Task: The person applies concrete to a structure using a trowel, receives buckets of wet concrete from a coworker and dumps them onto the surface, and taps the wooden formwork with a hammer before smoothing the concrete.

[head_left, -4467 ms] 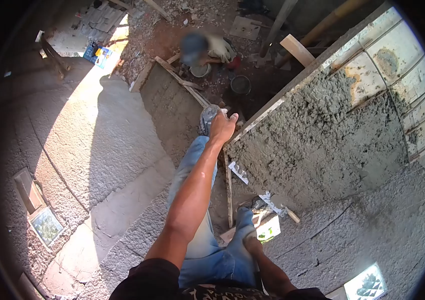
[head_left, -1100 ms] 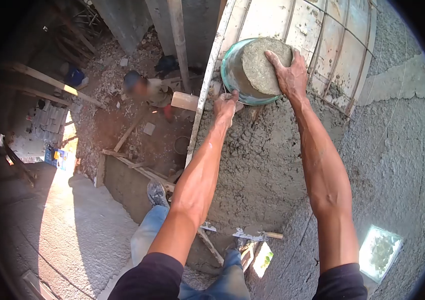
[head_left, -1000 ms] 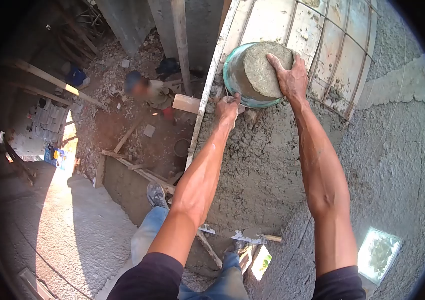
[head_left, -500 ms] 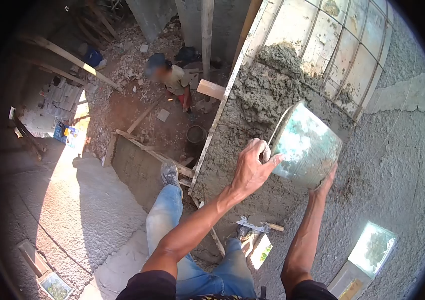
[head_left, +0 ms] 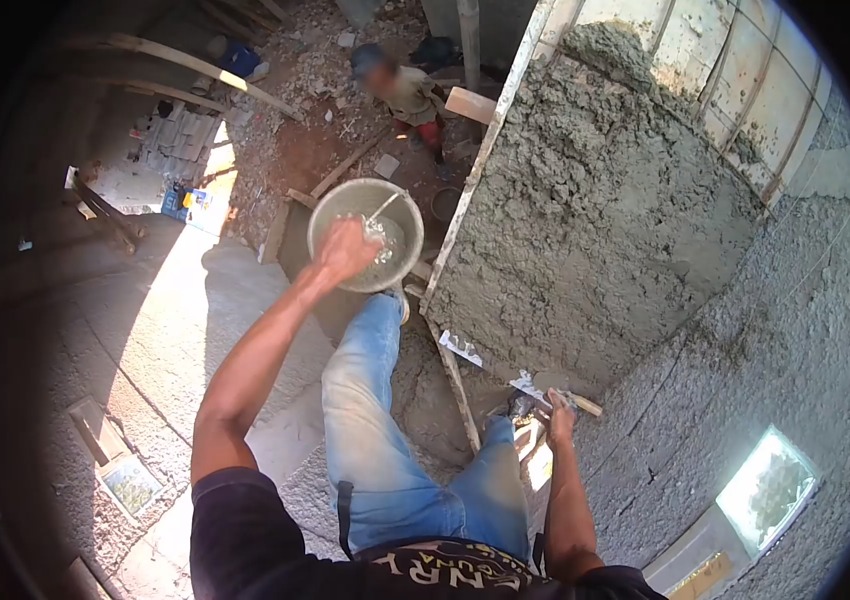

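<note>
My left hand (head_left: 350,250) is closed on the handle of a bucket (head_left: 409,215), whose inside is smeared with grey mortar. The bucket hangs upright over my bent leg, left of the wet mortar bed. My right hand (head_left: 559,418) is down at the bed's near edge, its fingers closed around the wooden handle of a trowel (head_left: 590,407). Part of the trowel's mortar-smeared metal blade shows left of the fingers. Wet, lumpy mortar (head_left: 595,230) covers most of the sloping panel, smoother at its lower side.
Bare panel with thin bars (head_left: 745,75) shows at the top right. A wooden edge board (head_left: 480,165) bounds the mortar on the left. Below, another person (head_left: 410,95) stands among rubble. A rough grey wall (head_left: 745,360) rises on the right; a pole (head_left: 210,75) crosses the upper left.
The bucket, tipped over the mortar in both hands before, has swung left and upright in my left hand. My right hand has left it and moved down to the trowel. The view has shifted.
</note>
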Tool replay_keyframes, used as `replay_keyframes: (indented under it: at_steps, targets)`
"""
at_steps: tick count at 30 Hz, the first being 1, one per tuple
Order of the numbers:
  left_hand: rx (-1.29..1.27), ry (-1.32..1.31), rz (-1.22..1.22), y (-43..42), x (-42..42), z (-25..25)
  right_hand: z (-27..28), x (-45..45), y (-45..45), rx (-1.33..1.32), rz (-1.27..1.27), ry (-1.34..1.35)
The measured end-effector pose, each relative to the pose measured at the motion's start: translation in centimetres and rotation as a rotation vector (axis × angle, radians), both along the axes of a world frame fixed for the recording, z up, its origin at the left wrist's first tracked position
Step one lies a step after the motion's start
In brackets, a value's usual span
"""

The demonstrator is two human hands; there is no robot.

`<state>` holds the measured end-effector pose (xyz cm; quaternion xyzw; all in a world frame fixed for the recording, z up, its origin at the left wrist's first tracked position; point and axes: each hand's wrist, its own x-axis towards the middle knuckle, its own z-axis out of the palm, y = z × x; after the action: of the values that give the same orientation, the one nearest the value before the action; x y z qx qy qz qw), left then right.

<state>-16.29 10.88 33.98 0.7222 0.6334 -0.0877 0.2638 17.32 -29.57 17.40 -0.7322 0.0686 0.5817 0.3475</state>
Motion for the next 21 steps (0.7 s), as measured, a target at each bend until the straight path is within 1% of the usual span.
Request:
replay_keyframes:
  at_steps: [1, 2, 3, 5, 6, 8, 9, 11, 12, 13, 14, 16, 17, 18, 19, 21]
  targets:
    - [0.155, 0.004, -0.01, 2.3, -4.0, -1.6, 0.3, 0.6, -1.9, -0.047, 0.018, -0.066]
    - [0.239, 0.067, -0.03, 5.1, -7.5, -1.9, -0.3, 1.9, -3.6, -0.106, 0.057, -0.066]
    - [0.342, 0.234, -0.028, 7.6, -10.4, -2.2, -0.9, 3.1, -5.5, -0.16, 0.101, -0.062]
    - [0.208, 0.396, 0.242, 11.6, -15.4, -2.6, -0.1, 4.3, -7.6, -0.184, 0.16, -0.079]
    - [0.216, 0.404, 0.259, 12.5, -17.6, -2.6, 0.0, 4.3, -8.0, -0.172, 0.176, -0.074]
    - [0.354, 0.469, 0.549, 12.9, -19.7, -3.7, 0.8, 5.1, -9.3, -0.248, 0.195, -0.202]
    - [0.344, 0.464, 0.55, 12.9, -19.3, -4.2, 0.7, 5.2, -9.5, -0.256, 0.197, -0.209]
    - [-0.06, 0.246, 0.439, 11.8, -17.7, -5.0, 0.4, 5.2, -10.5, -0.268, 0.182, -0.203]
    - [0.024, 0.193, 0.419, 10.7, -15.9, -5.5, 0.2, 5.0, -10.2, -0.289, 0.188, -0.152]
    - [0.1, 0.143, 0.4, 7.8, -13.4, -6.3, 0.0, 4.5, -10.0, -0.287, 0.188, -0.149]
    - [0.127, 0.04, 0.386, 4.9, -10.5, -6.4, -0.3, 3.9, -9.8, -0.286, 0.2, -0.11]
    - [0.024, -0.12, 0.366, -0.8, -5.5, -6.5, -1.7, 3.4, -10.0, -0.246, 0.205, -0.051]
    - [-0.061, -0.162, 0.372, -3.5, -3.4, -6.6, -1.5, 3.1, -9.7, -0.248, 0.209, -0.051]
    - [-0.151, -0.233, 0.364, -5.9, -1.8, -7.6, -1.4, 2.4, -8.7, -0.222, 0.237, -0.039]
    - [-0.223, -0.247, 0.326, -8.2, -0.2, -8.3, -1.0, 1.8, -7.8, -0.198, 0.266, -0.026]
    - [-0.364, -0.264, 0.236, -12.1, 2.0, -12.0, 0.1, 0.9, -6.2, -0.184, 0.287, -0.035]
